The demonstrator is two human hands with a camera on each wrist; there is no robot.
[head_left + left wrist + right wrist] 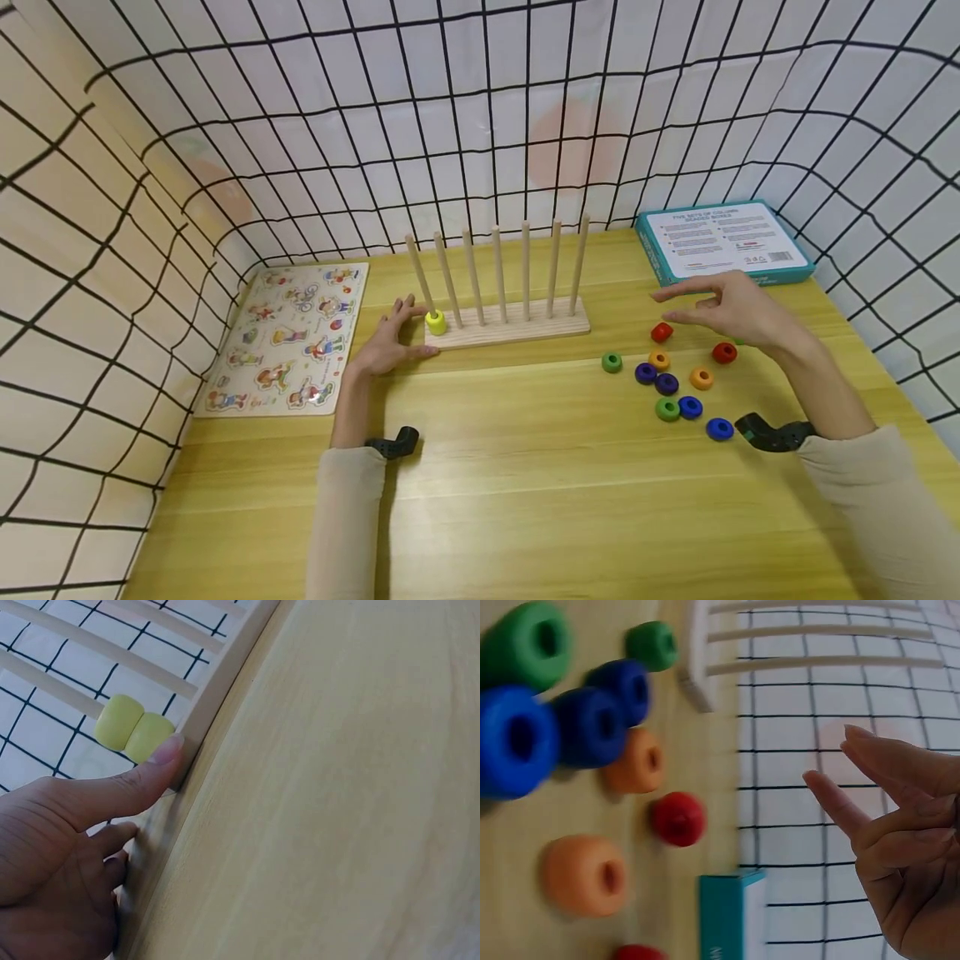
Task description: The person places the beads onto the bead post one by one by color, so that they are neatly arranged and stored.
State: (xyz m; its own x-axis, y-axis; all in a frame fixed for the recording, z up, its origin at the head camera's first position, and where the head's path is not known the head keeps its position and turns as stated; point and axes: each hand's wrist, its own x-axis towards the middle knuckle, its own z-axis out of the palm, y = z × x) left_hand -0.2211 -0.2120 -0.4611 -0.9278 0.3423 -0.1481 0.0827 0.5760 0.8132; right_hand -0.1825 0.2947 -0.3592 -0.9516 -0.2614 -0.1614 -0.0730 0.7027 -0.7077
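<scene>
At the left end of a wooden peg rack (517, 326) with several upright rods, my left hand (384, 342) grips the base, thumb along the front edge and fingers toward the back. Two yellow beads (135, 727) sit stacked on the leftmost rod, right beside the left thumb. My right hand (738, 312) hovers over the loose beads, thumb and index finger apart, with nothing between them. Just below its fingertips lies a red bead (662, 332). Another red bead (724, 352) is under the palm side, and a green one there is mostly hidden by the hand.
Several loose beads lie to the right: orange (701, 378), purple (667, 383), green (611, 362) and blue (719, 429). A teal box (727, 242) stands at the back right. A picture puzzle board (281, 342) lies at left. Black wire grid (487, 125) walls the table.
</scene>
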